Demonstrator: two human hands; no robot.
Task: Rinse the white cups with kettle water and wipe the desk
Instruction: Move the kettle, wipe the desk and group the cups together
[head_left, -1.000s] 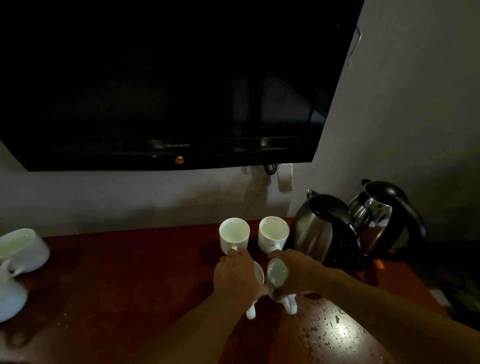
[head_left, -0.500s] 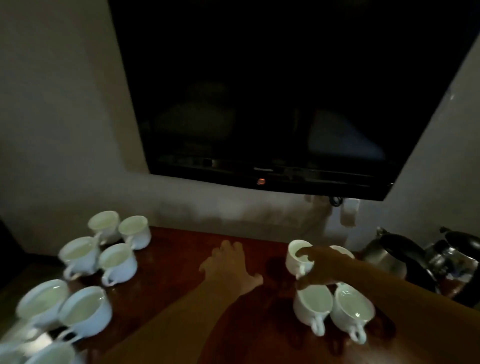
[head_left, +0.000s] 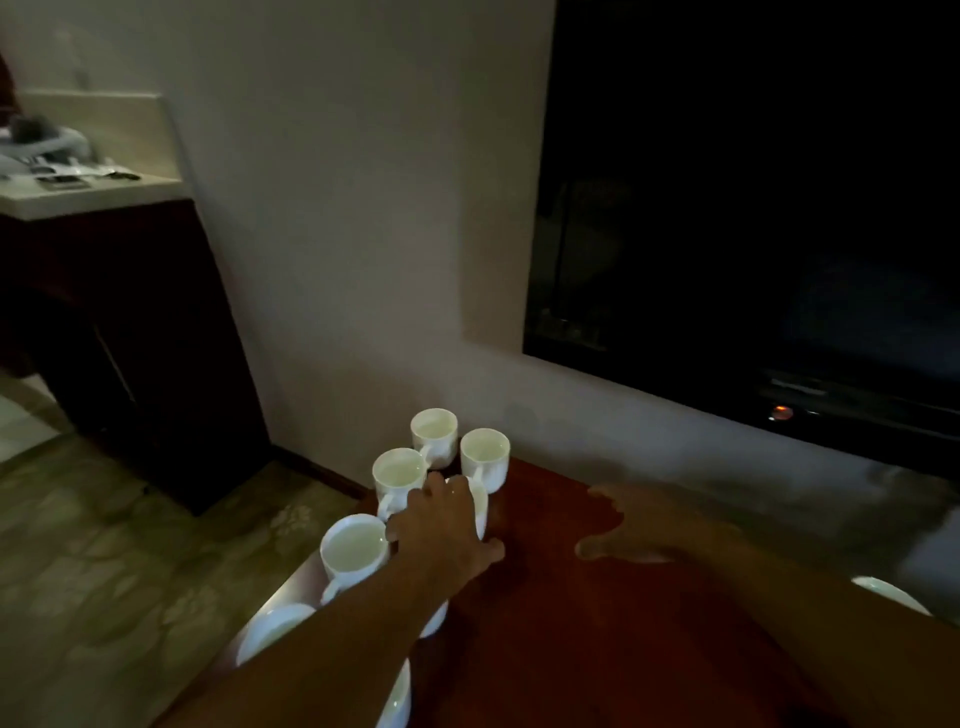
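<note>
The desk was a dark red-brown wooden top, set against a pale wall, with a black television mounted above and right of both hands, an orange standby light glowing on its lower edge. Left of the hands the floor showed mottled stone tiles, and beyond it stood a dark cabinet with a pale counter carrying blurred items.

The left hand reached over a cluster of white cups at the desk's left end, its fingers draped over one cup; whether it truly gripped that cup could not be told. Three cups stood just beyond its fingertips, more lay under the forearm. The right hand hovered flat over bare wood, fingers spread, holding nothing.

Half a second before, the view faced the television squarely, the kettles showed at the right, and the right hand pinched a cup; now the view had swung left and the kettles were out of frame.

No writing was legible.
</note>
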